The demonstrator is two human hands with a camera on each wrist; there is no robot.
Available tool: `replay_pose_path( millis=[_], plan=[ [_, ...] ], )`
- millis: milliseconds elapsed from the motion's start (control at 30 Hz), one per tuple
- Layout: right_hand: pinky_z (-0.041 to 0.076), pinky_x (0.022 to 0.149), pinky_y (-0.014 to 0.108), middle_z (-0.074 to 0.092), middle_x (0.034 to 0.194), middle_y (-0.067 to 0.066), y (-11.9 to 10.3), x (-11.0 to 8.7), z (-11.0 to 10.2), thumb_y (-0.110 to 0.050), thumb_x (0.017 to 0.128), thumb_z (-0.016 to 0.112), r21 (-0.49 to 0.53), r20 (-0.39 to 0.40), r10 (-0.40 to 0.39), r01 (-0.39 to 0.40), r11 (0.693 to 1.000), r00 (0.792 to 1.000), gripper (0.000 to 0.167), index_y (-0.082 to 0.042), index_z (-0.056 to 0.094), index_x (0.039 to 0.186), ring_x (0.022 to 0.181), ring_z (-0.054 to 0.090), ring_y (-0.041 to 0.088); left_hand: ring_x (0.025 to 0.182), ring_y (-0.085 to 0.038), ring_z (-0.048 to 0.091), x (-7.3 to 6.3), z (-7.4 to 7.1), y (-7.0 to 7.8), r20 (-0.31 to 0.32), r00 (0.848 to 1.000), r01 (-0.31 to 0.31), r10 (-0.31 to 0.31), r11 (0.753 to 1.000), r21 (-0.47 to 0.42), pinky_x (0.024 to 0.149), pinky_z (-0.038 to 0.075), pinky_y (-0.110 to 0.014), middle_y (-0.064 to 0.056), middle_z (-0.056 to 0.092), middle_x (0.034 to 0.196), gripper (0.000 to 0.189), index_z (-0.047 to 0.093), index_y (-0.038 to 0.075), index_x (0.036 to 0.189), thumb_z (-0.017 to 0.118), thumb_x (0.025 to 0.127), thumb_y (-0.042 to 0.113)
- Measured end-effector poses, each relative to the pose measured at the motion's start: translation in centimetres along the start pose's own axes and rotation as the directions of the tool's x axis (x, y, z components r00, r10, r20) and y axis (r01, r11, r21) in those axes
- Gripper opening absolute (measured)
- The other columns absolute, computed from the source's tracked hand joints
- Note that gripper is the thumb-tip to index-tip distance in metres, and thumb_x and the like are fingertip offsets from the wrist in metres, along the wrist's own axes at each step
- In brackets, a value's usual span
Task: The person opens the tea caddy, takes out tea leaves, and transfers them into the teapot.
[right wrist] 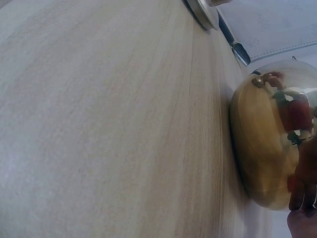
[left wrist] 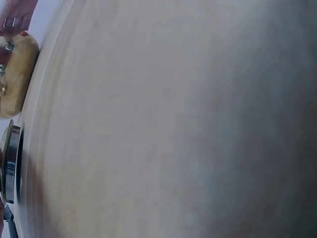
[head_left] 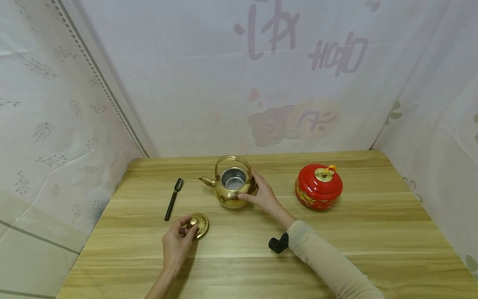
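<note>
Wood-grained and pale yellow, the tabletop [head_left: 239, 257] runs between printed curtains [head_left: 48, 137], its left edge slanting outward toward us. Past a strip of bare board we come to the dark scoop [head_left: 174, 199], then the brass lid [head_left: 203, 226] nearer to us. Next, near the middle and toward the back edge, stands the brass teapot [head_left: 229, 200]; a wide gap parts it from the red jar [head_left: 317, 192] (orange tassel on its gold knob), and more board lies between jar and right edge.

At left we see the left hand [head_left: 178, 242] pinching the lid's knob between thumb and fingers; whether the lid touches the wood we cannot tell. The right hand [head_left: 263, 197] curves round the teapot's right side, thumb on the near face, fingers toward the back.

The scoop's long axis leans away from us and slightly right, its bowl at the far end. We see the teapot upright, its spout [head_left: 206, 180] pointing left, its handle [head_left: 232, 158] arched over the uncovered mouth, where a perforated strainer [head_left: 234, 182] sits.
</note>
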State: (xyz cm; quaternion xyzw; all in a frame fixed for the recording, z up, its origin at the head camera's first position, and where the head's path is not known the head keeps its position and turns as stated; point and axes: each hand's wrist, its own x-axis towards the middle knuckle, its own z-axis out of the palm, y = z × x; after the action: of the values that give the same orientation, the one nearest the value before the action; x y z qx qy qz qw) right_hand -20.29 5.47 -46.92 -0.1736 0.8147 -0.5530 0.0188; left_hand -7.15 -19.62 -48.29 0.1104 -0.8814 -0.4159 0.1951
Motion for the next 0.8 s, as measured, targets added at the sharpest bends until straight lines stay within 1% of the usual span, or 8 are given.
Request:
replay_pose_path(
  millis=[133,333,633,800],
  plan=[
    [0.032,0.109,0.045,0.035,0.148,0.010,-0.05,-0.04,0.00,-0.025,0.073,0.082,-0.001,-0.001,0.001,-0.001,1.000,1.000,0.088,-0.012,0.034,0.146,0.136,0.034,0.028,0.053,0.000,0.051,-0.08,0.02,-0.15,0.002,1.000,-0.008,0.008,1.000,-0.006,0.042,0.037,-0.014,-0.005,0.067,0.073,0.025,0.067,0.003,0.102,0.075,0.078,0.004],
    [0.033,0.108,0.045,0.036,0.148,0.011,-0.12,-0.05,-0.01,-0.024,0.073,0.082,0.005,-0.005,-0.009,0.009,1.000,1.000,0.087,-0.011,0.034,0.145,0.134,0.035,0.028,0.055,0.000,0.052,-0.05,0.13,-0.36,-0.003,1.000,-0.009,0.009,1.000,-0.013,0.043,0.039,-0.013,-0.008,0.070,0.081,0.026,0.067,0.002,0.103,0.075,0.078,0.004],
    [0.033,0.108,0.045,0.036,0.148,0.011,-0.26,-0.05,-0.06,-0.023,0.073,0.082,0.004,-0.004,0.002,-0.002,1.000,1.000,0.088,-0.009,0.034,0.145,0.134,0.036,0.028,0.055,0.000,0.051,-0.11,0.05,-0.40,0.011,1.000,0.027,-0.027,1.000,-0.004,0.043,0.038,-0.014,-0.006,0.067,0.074,0.026,0.066,0.003,0.103,0.075,0.078,0.005],
    [0.035,0.107,0.045,0.038,0.146,0.010,-0.23,-0.06,-0.04,-0.023,0.072,0.082,-0.012,-0.004,-0.001,0.001,1.000,1.000,0.088,-0.011,0.035,0.145,0.132,0.038,0.028,0.056,0.000,0.052,-0.13,0.02,-0.37,0.009,1.000,0.021,-0.021,1.000,-0.001,0.044,0.040,-0.014,-0.008,0.068,0.080,0.026,0.066,0.002,0.103,0.075,0.078,0.004]
  ],
)
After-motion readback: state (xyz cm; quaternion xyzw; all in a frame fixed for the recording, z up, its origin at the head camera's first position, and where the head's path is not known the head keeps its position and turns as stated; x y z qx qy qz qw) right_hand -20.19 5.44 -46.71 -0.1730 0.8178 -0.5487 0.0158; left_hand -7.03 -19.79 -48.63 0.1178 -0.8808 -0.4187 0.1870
